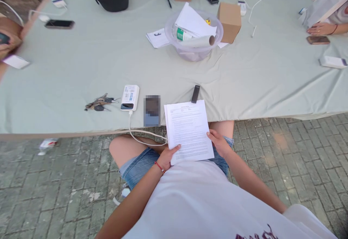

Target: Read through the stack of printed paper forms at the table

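Person seated at table edge [81, 130], holding printed paper sheet [189, 130] over lap, top edge just reaching the table. Left hand [167, 156] pinches bottom-left corner, thumb on top; right hand [219, 143] pinches lower right edge. Sheet likely v. light, floppy, creases easily, so two-edge grip w/ light pressure suits. Power bank [129, 97] and keys [99, 103] lie nearby on the table.
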Motion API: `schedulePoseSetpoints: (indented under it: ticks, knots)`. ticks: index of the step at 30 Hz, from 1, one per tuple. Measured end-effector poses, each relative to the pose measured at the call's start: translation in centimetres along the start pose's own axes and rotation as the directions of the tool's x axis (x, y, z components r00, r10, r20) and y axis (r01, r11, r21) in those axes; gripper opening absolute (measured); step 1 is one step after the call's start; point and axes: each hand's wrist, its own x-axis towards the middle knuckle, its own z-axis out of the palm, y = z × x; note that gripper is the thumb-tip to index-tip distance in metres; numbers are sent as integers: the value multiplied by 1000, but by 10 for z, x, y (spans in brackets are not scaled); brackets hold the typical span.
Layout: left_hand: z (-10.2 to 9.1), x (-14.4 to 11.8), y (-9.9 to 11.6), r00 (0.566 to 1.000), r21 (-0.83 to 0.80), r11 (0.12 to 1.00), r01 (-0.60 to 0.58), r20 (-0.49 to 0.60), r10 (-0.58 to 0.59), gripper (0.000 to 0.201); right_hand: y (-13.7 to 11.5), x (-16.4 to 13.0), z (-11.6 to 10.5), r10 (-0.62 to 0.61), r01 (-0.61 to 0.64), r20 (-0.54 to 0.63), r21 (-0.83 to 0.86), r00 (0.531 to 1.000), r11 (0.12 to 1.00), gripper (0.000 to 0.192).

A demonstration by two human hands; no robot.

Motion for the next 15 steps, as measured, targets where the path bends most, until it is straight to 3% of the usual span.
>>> schedulePoseSetpoints:
  ticks: [3,8,12,15]
  knots:
    - [1,0,1,1000,30,999,-25,13,25,60,5,2,7,47,-51,80,55,996,997,50]
    - [-4,0,12,988,-41,990,-135,69,138,52,7,9,6,81,-86,37,154,996,984,51]
    - [-13,2,15,991,34,991,-131,37,129,45,2,12,1,84,-89,35,186,996,978,50]
    - [-14,3,12,987,75,984,-159,16,158,52,-1,11,-2,82,-88,38,185,996,979,49]
